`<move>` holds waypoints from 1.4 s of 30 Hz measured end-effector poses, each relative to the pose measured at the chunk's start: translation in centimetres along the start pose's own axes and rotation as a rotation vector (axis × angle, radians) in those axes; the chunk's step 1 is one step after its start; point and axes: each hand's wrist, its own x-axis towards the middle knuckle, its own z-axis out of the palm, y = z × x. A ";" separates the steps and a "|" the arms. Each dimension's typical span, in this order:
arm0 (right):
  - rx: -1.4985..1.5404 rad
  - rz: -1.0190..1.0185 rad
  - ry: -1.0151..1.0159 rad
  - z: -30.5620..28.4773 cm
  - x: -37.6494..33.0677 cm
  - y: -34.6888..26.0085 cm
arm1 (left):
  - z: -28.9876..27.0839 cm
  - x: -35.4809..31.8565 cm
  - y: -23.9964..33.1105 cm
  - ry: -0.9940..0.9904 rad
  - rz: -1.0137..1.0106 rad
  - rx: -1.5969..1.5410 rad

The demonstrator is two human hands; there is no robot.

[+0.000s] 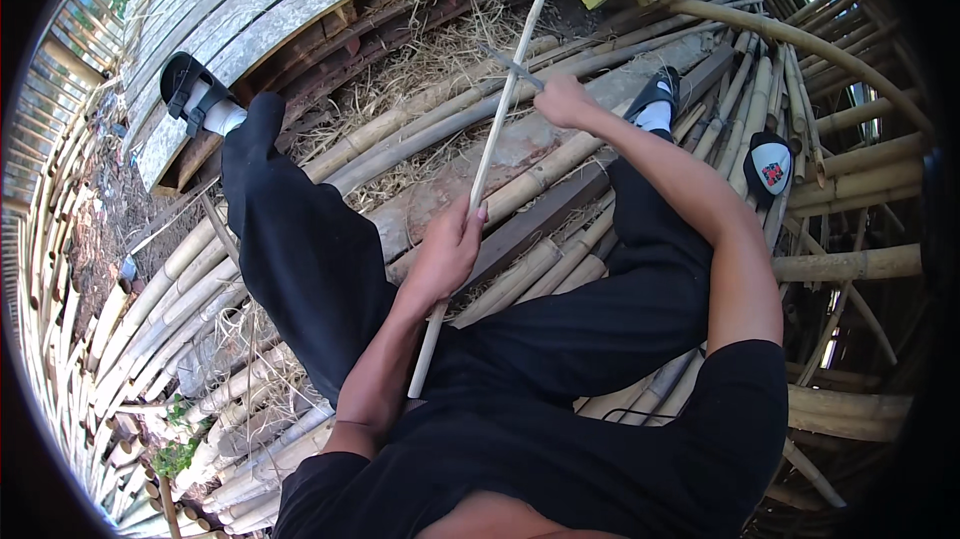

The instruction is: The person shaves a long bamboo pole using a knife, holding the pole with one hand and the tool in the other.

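A long pale bamboo stick (pixel 497 129) slants from my lap up past the far edge of the view. My left hand (pixel 447 251) is closed around its lower part, with the near end sticking out below the wrist. Farther up, my right hand (pixel 563 101) grips a knife (pixel 515 67) whose handle is hidden in the fist. Its thin grey blade points to the left and crosses the stick. Whether the edge cuts into the stick is too small to tell.
Bamboo poles (pixel 400 139) lie beneath and around my legs, with a dark wooden beam (pixel 540 229) among them. A plank platform (pixel 250 14) stands at the far left, one sandalled foot (pixel 200 99) on it. Dry straw (pixel 430 54) is scattered beyond. Bamboo framing (pixel 850 264) rises at the right.
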 end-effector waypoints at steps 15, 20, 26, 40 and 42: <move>0.190 -0.202 -0.146 2.3 -5.9 -4.1 | -1.0 0.9 1.2 -0.250 -0.308 -0.775; 0.172 -0.227 -0.124 2.3 -4.9 -3.6 | -0.8 0.6 1.6 -0.256 -0.303 -0.792; 0.158 0.212 0.156 -0.7 3.6 6.8 | -0.9 -0.1 3.0 -0.318 -0.320 -0.869; 0.207 -0.162 -0.204 0.6 -5.1 -1.6 | -1.1 0.9 1.7 -0.307 -0.282 -0.873; 0.191 -0.174 -0.214 1.7 -6.0 -2.7 | -0.9 1.0 1.5 -0.304 -0.282 -0.858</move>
